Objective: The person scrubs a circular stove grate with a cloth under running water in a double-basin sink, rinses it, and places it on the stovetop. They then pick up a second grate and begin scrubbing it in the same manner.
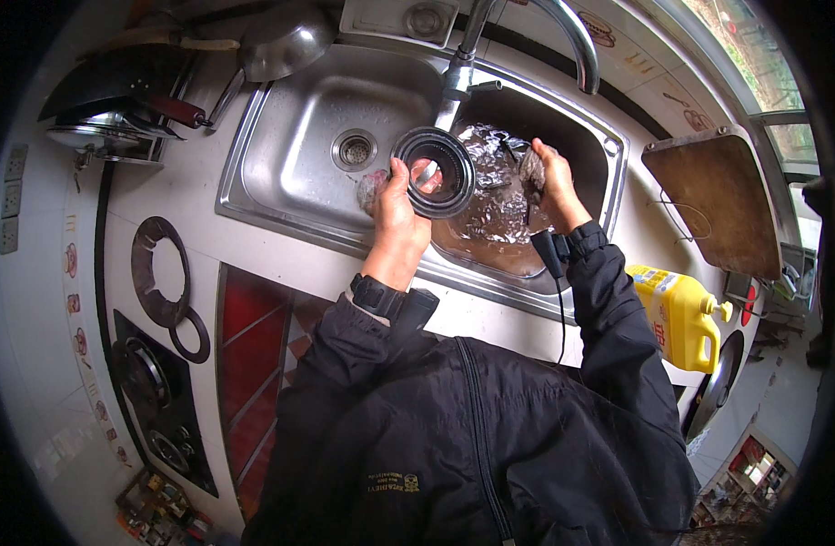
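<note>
My left hand (402,222) grips a dark round ring (462,181), probably metal, above the divider of the double sink. Fingers show through its opening, and part of that hand is hidden behind the rim. Beside the thumb, a greyish-pink wad (371,190) sticks out; what it is I cannot tell. In my right hand (561,188) is a grey scouring pad (532,170), held over the right basin (612,198). Brown, rippling water (486,228) stands in that basin, with dark pieces partly under the surface.
The faucet (458,82) rises behind the ring, its spout curving right. Left is the steel basin (308,164) with a drain. A wok (284,44), dark rings (143,286) and a gas hob (179,403) lie leftward. Rightward are a yellow pump jug (683,321) and cutting board (714,198).
</note>
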`<action>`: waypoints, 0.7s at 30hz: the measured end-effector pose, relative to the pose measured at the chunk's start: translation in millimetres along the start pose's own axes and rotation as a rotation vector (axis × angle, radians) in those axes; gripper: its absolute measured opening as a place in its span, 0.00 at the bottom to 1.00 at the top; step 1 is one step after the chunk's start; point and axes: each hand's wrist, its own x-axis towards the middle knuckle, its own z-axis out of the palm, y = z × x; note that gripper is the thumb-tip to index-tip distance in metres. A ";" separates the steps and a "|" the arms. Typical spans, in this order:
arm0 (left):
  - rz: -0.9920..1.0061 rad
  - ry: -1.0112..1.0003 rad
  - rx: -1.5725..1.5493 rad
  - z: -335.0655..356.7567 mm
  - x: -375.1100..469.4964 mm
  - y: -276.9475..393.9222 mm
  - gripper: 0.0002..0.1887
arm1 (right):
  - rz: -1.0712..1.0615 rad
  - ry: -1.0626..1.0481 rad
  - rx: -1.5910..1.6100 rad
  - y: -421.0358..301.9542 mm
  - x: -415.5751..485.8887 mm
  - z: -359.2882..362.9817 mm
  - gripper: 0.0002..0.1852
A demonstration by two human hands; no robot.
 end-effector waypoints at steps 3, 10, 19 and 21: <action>0.007 -0.018 0.033 -0.8 0.0 -0.3 0.23 | 0.037 0.062 -0.111 26.2 8.0 -11.3 0.16; -0.025 -0.035 0.104 11.1 -1.4 0.2 0.24 | 0.248 -0.164 -0.354 36.0 7.8 -28.4 0.12; 0.018 -0.191 0.218 30.2 -3.3 -22.4 0.25 | -0.424 -0.371 0.027 -39.5 -47.1 20.8 0.26; -0.002 -0.335 0.198 39.9 -6.6 -40.7 0.27 | -0.639 -0.132 -0.239 -33.6 -57.6 60.2 0.24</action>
